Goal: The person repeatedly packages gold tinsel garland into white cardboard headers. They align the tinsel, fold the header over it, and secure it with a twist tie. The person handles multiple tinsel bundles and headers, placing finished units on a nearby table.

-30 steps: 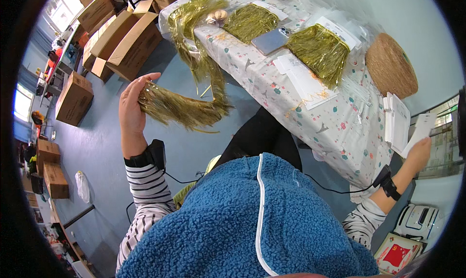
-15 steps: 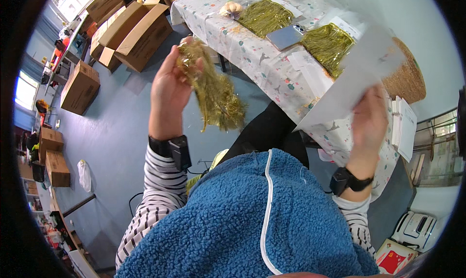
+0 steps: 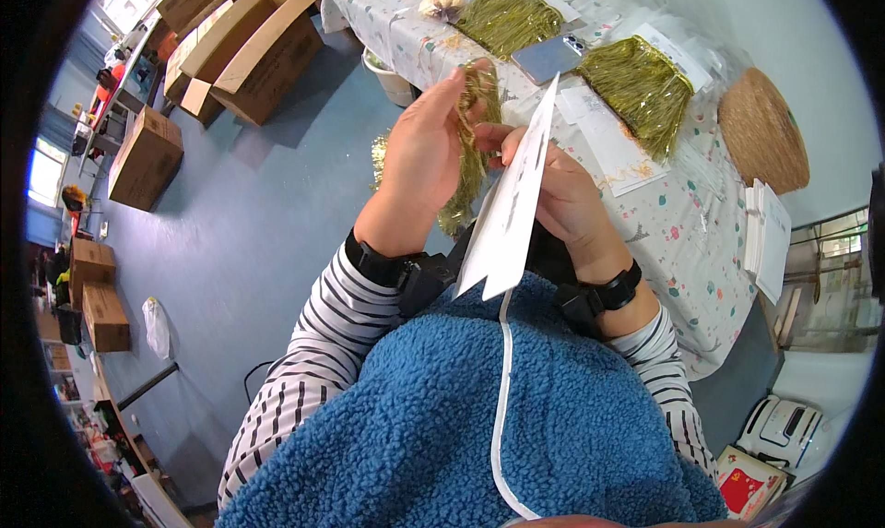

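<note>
A strip of gold tinsel fringe [image 3: 478, 113] hangs from my left hand [image 3: 419, 154], whose fingers are closed around it. More of the shiny strands dangle below and behind that hand. My right hand [image 3: 567, 191] grips a folded white card [image 3: 507, 210], seen nearly edge-on and tilted in front of my lap. The right fingertips reach past the card to the tinsel beside my left hand. Part of the right fingers is hidden behind the card.
On the patterned tablecloth [image 3: 710, 279] lie two gold fringe bundles [image 3: 512, 21] [image 3: 641, 90], a phone [image 3: 548, 58], white paper sheets [image 3: 613, 145] and a twine roll [image 3: 763, 127]. A white card stack [image 3: 767, 237] sits at the table's right edge. Cardboard boxes [image 3: 267, 62] stand on the floor at left.
My left hand has moved right with the tinsel. My right hand has brought the white card leftward and in close, so both hands now meet in front of me.
</note>
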Demonstrator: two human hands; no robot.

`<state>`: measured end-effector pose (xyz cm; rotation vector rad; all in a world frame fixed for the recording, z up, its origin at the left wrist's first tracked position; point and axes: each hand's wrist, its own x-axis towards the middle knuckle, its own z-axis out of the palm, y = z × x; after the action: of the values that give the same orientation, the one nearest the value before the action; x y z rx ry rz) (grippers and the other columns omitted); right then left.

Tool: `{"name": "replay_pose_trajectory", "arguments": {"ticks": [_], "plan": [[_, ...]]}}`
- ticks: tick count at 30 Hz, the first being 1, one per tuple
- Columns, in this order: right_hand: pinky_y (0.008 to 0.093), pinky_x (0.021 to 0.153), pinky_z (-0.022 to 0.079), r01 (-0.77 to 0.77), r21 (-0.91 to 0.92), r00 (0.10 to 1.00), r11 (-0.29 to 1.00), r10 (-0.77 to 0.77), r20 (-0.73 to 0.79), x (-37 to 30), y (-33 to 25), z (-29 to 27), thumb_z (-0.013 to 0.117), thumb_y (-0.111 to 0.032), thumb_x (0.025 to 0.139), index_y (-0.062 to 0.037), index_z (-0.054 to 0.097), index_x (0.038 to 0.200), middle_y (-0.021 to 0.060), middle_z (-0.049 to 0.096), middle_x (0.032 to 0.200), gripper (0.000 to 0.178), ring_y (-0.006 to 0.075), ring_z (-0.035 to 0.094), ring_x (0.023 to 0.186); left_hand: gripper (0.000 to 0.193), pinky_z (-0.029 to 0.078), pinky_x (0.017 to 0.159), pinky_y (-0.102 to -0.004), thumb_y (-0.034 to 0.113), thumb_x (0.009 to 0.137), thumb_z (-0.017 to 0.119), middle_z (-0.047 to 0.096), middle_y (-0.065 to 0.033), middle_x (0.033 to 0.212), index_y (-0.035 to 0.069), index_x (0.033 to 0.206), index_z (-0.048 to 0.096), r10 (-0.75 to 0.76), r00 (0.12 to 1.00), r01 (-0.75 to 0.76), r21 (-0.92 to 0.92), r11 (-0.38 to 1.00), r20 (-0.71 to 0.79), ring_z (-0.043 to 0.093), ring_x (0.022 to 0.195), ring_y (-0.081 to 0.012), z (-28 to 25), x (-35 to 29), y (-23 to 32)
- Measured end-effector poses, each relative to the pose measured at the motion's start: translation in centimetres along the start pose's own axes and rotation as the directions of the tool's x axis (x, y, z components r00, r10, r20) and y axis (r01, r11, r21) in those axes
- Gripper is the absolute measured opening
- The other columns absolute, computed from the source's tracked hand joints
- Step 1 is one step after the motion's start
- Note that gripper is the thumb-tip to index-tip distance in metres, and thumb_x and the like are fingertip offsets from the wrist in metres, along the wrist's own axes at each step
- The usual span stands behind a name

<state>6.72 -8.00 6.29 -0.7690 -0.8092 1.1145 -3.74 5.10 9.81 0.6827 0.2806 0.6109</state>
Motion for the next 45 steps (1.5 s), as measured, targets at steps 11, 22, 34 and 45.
{"name": "replay_pose_trajectory", "arguments": {"ticks": [11,22,34,45], "plan": [[0.0306,0.102,0.040,-0.051,-0.164,0.994,0.985,0.033,-0.109,-1.5,0.4,-1.9,0.059,-0.023,0.102,-0.0020,0.061,0.117,0.0076,0.065,0.117,0.026,0.0150,0.058,0.109,0.034,0.050,0.094,-0.0313,0.023,0.105,0.055,0.068,-0.0074,0.120,-0.002,0.125,0.066,0.138,0.990,-0.130,0.234,0.964,-0.021,0.062,0.106,-0.0162,-2.7,0.4,-0.4],[0.0159,0.071,0.045,-0.157,-0.079,0.905,0.985,0.111,-0.410,-3.1,-0.6,-3.0,0.058,-0.013,0.102,-0.0073,0.063,0.113,-0.0036,0.066,0.095,0.013,0.0032,0.060,0.084,0.033,0.049,0.071,-0.0287,0.027,0.099,0.063,0.068,-0.0047,0.080,-0.003,0.100,0.075,0.109,0.994,-0.066,0.912,0.405,0.023,0.058,0.076,-0.0108,-14.1,-1.4,-0.8],[0.0300,0.090,0.056,-0.094,0.176,0.943,0.980,0.145,-0.300,-2.9,-1.2,-2.2,0.052,-0.018,0.105,0.0030,0.058,0.125,0.0103,0.069,0.114,0.030,0.0158,0.069,0.099,0.060,0.054,0.080,-0.0373,0.035,0.092,0.075,0.071,-0.0156,0.099,0.006,0.139,0.051,-0.598,0.801,0.157,0.971,0.181,-0.018,0.067,0.091,-0.0229,-14.6,-4.3,-2.1],[0.0300,0.094,0.055,-0.140,0.179,0.953,0.974,0.181,-0.241,-3.0,-0.9,-2.0,0.051,-0.017,0.105,0.0045,0.053,0.132,0.0110,0.068,0.117,0.034,0.0175,0.068,0.106,0.030,0.052,0.083,-0.0341,0.025,0.096,0.066,0.072,-0.0125,0.101,0.003,0.116,0.069,-0.146,0.818,-0.402,0.734,0.547,0.557,0.066,0.089,-0.0208,-6.2,-3.4,-2.6]]}}
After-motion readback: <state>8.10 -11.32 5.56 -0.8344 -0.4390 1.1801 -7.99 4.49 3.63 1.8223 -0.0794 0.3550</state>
